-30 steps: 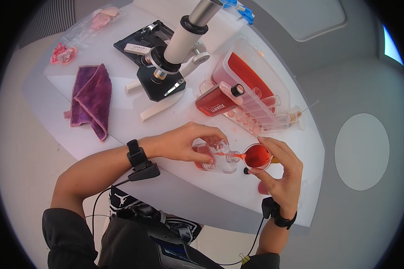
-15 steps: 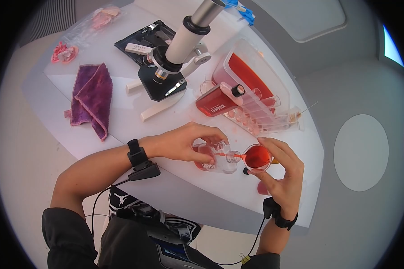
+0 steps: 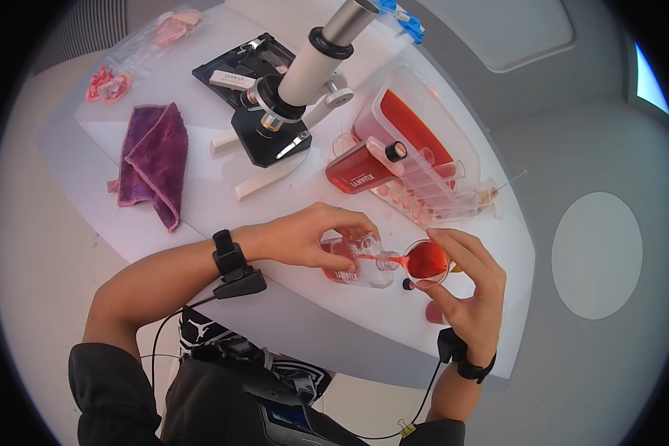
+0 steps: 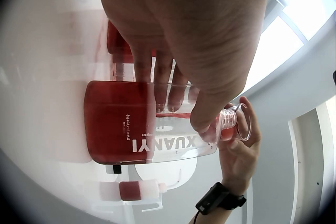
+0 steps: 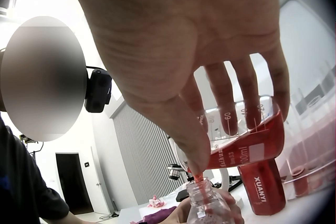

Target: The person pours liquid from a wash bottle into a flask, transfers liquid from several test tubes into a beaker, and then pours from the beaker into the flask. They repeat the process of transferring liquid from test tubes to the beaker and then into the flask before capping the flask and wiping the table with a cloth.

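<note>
My left hand (image 3: 325,236) grips a clear flat bottle (image 3: 370,276) marked XUANYI around its sides, thumb on the near face. The left wrist view shows red liquid filling the lower half of this bottle (image 4: 118,119). To its right, my right hand (image 3: 474,293) holds a small glass beaker (image 3: 428,262) between thumb and fingers, tipped toward the bottle. A thin red stream runs from the beaker's lip into the open bottle mouth (image 5: 199,188). In the right wrist view the beaker (image 5: 249,150) carries white graduation marks and still has red liquid in it.
Beyond the hands stand a capped red bottle (image 3: 358,169), a clear test tube rack (image 3: 431,197), a tub (image 3: 364,111) of red liquid and a microscope (image 3: 293,82). A purple cloth (image 3: 154,163) lies left. A small black cap (image 3: 408,284) and a small pink-red container (image 3: 435,312) sit near the right hand.
Red liquid keeps running from the beaker into the bottle. Both hands hold nearly the same pose; the right wrist has shifted slightly right, and the head view has turned a little.
</note>
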A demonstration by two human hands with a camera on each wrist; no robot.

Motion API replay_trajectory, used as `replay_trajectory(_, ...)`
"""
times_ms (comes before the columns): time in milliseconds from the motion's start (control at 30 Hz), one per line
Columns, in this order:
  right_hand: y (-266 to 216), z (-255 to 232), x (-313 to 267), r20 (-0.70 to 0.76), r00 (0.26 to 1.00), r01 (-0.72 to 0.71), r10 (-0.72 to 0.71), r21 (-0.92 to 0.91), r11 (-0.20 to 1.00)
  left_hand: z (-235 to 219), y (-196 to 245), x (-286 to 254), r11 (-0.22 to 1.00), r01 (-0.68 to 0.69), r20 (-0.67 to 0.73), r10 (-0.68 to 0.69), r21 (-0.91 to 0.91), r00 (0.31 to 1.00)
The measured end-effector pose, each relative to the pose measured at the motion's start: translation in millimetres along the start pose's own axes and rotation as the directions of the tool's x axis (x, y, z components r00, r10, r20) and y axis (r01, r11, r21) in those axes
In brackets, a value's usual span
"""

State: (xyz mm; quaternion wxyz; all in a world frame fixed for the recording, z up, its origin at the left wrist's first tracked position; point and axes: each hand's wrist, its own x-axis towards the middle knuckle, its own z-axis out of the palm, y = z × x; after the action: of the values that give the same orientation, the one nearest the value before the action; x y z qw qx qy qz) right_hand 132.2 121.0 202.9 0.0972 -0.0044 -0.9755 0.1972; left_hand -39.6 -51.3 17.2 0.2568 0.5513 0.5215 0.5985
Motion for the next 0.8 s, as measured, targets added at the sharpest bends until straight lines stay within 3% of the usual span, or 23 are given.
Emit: replay_trajectory(800,-10.2,-1.8,3.9,0.046,0.999,-0.005,0.008,-0.068,0.998,0.6,0.7,-0.4,1.0,0.006,-0.002,-0.006,-0.015,1.0)
